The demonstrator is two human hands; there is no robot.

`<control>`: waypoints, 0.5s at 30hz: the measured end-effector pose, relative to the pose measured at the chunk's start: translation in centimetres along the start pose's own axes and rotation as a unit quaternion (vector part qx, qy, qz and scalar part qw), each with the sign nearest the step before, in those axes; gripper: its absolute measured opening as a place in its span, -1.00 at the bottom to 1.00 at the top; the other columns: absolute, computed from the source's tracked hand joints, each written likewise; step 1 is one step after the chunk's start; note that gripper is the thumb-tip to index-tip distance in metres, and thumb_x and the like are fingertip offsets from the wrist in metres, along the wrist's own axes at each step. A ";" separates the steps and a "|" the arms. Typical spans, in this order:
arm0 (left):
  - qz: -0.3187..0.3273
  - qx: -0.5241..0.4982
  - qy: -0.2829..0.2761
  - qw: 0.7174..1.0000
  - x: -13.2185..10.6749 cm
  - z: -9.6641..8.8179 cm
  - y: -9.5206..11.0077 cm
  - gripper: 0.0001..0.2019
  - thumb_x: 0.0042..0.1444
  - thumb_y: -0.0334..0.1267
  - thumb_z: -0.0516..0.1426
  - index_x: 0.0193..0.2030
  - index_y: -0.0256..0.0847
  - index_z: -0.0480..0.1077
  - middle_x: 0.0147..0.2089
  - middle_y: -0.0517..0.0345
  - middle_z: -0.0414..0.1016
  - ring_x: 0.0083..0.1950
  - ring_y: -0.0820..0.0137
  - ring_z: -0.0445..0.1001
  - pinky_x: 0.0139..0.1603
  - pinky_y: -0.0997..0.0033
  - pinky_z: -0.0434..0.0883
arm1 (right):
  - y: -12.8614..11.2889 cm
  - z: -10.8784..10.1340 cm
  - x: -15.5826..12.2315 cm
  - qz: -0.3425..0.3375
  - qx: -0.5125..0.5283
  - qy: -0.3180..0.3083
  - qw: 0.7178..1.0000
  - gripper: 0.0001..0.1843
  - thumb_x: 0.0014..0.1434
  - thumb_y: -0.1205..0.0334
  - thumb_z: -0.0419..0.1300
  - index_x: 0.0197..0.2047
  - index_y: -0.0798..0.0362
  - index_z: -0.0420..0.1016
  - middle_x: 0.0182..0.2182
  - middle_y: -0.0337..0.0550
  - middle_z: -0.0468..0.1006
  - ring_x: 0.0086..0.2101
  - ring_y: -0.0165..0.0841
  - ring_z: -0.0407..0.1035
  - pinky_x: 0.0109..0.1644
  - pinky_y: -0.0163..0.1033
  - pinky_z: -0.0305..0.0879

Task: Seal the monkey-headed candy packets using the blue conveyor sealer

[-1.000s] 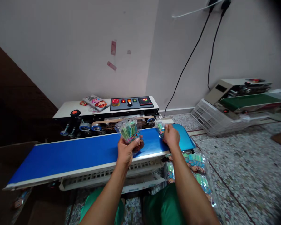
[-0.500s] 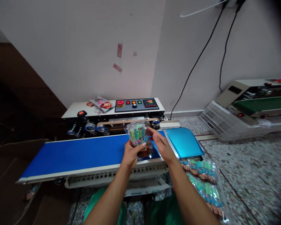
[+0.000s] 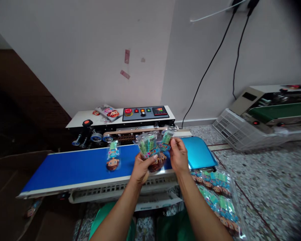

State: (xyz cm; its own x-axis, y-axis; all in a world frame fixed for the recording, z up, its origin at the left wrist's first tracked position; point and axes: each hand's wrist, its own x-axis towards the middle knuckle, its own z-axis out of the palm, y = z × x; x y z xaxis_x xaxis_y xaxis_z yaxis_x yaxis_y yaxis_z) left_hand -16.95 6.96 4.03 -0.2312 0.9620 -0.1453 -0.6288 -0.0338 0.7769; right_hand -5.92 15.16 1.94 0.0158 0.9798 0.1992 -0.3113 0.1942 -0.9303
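Note:
My left hand (image 3: 141, 167) is wrapped round a fanned bunch of clear plastic packets (image 3: 149, 147), green above with a cartoon face at the bottom, over the blue conveyor belt. My right hand (image 3: 178, 154) pinches one such packet (image 3: 167, 139), its top end at the sealing band on the belt's far side. Another single packet (image 3: 112, 157) lies on the blue belt (image 3: 82, 167), left of my hands. Behind the belt stands the band sealing machine (image 3: 100, 117), with lit buttons and a red display on its control panel (image 3: 145, 113).
A shiny blue plate (image 3: 199, 152) adjoins the belt's right end. Below it, a clear tray (image 3: 237, 207) holds many packets. A white crate (image 3: 230, 132) with a second, green-belted machine (image 3: 273, 108) stands at right. An open cardboard box (image 3: 12, 164) sits at lower left.
A packet has appeared on the belt to the left, out from the sealing machine. My right hand, empty before, now holds a single packet up to the sealing band.

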 end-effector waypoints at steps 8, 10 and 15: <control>0.015 0.013 0.009 1.000 -0.1 -0.7 0.3 -0.73 -0.15 -0.36 0.31 -0.24 -0.29 0.47 -0.28 0.02 0.60 -0.30 0.26 0.57 -0.27 0.25 0.50 | -0.4 -3.7 2.5 -0.061 -0.155 0.056 0.984 -0.65 0.13 -0.06 0.09 -0.18 0.04 0.38 -0.32 -0.24 0.45 -0.35 -0.44 0.30 -0.23 -0.30 0.25; 0.027 0.013 0.014 0.999 -0.1 -0.9 0.5 -0.75 -0.15 -0.35 0.31 -0.26 -0.29 0.47 -0.30 0.04 0.59 -0.26 0.25 0.57 -0.24 0.25 0.50 | -0.7 -4.8 3.1 -0.050 -0.161 0.063 0.984 -0.63 0.13 -0.09 0.07 -0.16 0.01 0.36 -0.37 -0.28 0.44 -0.42 -0.46 0.29 -0.30 -0.32 0.25; 0.013 0.010 0.038 0.999 -0.2 -0.9 1.1 -0.64 -0.23 -0.32 0.34 -0.21 -0.28 0.47 -0.29 0.01 0.59 -0.26 0.22 0.57 -0.29 0.25 0.51 | -0.8 -6.6 4.5 -0.046 -0.389 0.017 0.920 -0.62 0.18 -0.05 -0.02 -0.20 0.07 0.41 -0.52 -0.26 0.41 -0.52 -0.40 0.25 -0.40 -0.30 0.16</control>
State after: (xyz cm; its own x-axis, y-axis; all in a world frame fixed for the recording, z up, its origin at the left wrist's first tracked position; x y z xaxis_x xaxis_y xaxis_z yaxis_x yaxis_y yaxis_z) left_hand -18.29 6.48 4.37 -0.3028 0.9377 -0.1703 -0.6074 -0.0522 0.7927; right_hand 0.71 19.71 1.57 0.0413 0.9562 0.2899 0.4659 0.2382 -0.8521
